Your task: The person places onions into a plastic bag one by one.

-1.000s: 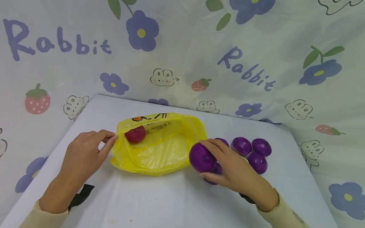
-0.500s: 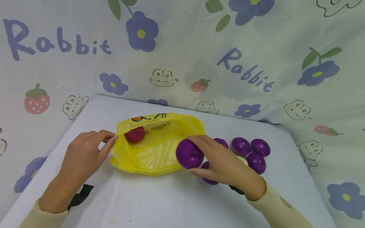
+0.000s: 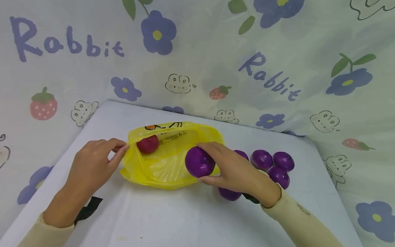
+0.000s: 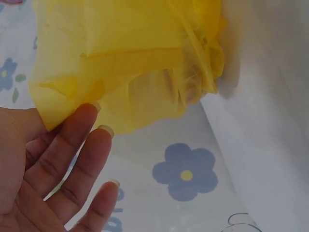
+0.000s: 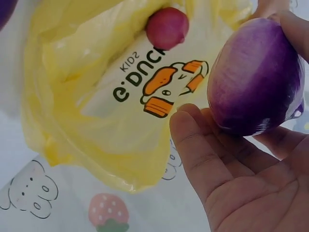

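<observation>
In the middle of the head view, a yellow plastic bag (image 3: 168,161) is lying open on the white table (image 3: 172,216), and the left hand (image 3: 92,164) is pinching the left edge of its opening between thumb and fingertips, keeping this edge a little lifted. In the left wrist view the fingers (image 4: 72,145) are looking nearly straight, with the yellow film touching the tip of the upper one, and the thumb is not showing there. The right hand (image 3: 234,169) is gripping a purple onion (image 3: 199,162) with curled fingers on top and the thumb under it, and is holding it over the right end of the bag opening, slightly right of the frame centre. In the right wrist view the purple onion (image 5: 256,77) is filling the upper right of the frame, resting on the fingers (image 5: 203,150), and behind it the bag is showing an orange printed picture (image 5: 169,89). A small red onion (image 3: 147,144) is lying inside the bag at its upper left part, close to the left hand. To the right of the bag, in the centre right of the head view, a group of more purple onions (image 3: 271,164) is lying on the table, partly hidden behind the right hand and wrist. Behind the table a cloth (image 3: 277,51) with blue flowers, strawberries and the word Rabbit is hanging.
</observation>
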### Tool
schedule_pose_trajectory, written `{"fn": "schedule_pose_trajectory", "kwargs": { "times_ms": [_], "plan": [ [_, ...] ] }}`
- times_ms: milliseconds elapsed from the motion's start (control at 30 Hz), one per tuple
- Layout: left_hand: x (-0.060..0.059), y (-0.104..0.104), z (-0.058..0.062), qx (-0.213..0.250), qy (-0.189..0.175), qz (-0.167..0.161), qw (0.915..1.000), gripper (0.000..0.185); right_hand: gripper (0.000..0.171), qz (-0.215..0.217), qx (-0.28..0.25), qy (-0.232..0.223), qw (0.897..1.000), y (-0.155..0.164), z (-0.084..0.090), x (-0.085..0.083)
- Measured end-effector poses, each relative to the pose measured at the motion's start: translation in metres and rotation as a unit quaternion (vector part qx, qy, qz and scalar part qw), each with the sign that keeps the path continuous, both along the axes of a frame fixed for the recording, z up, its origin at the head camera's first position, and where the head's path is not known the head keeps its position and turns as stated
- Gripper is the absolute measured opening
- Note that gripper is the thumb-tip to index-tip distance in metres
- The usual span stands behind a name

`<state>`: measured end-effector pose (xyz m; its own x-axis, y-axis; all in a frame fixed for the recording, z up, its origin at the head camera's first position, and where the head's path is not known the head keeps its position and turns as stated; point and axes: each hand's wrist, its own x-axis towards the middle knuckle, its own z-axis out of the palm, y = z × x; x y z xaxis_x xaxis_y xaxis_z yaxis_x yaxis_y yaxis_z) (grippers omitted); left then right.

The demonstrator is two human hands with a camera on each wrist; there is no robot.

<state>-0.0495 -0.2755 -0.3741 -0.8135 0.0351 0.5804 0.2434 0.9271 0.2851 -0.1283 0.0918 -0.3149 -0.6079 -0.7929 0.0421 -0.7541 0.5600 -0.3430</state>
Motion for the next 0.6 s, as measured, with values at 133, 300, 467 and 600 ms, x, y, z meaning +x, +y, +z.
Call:
{"fn": "schedule_pose_trajectory", "kwargs": {
  "times_ms": [133, 300, 467, 600],
  "plan": [
    [0.000, 0.000, 0.001, 0.003, -0.006, 0.003, 1.0000, 0.020, 0.088, 0.004, 0.002, -0.018, 1.000, -0.007, 0.003, -0.006],
    [0.001, 0.000, 0.001, 0.008, -0.007, 0.004, 0.9999, 0.020, 0.088, 0.003, 0.016, -0.038, 0.999, -0.018, 0.003, -0.011],
    [0.000, 0.001, 0.001, 0.008, -0.003, -0.001, 1.0000, 0.020, 0.089, -0.003, 0.047, -0.045, 0.998, -0.030, -0.002, -0.016],
    [0.000, 0.002, 0.001, 0.009, -0.005, -0.002, 0.9999, 0.019, 0.090, -0.005, 0.074, -0.043, 0.996, -0.040, -0.005, -0.020]
  ]
}}
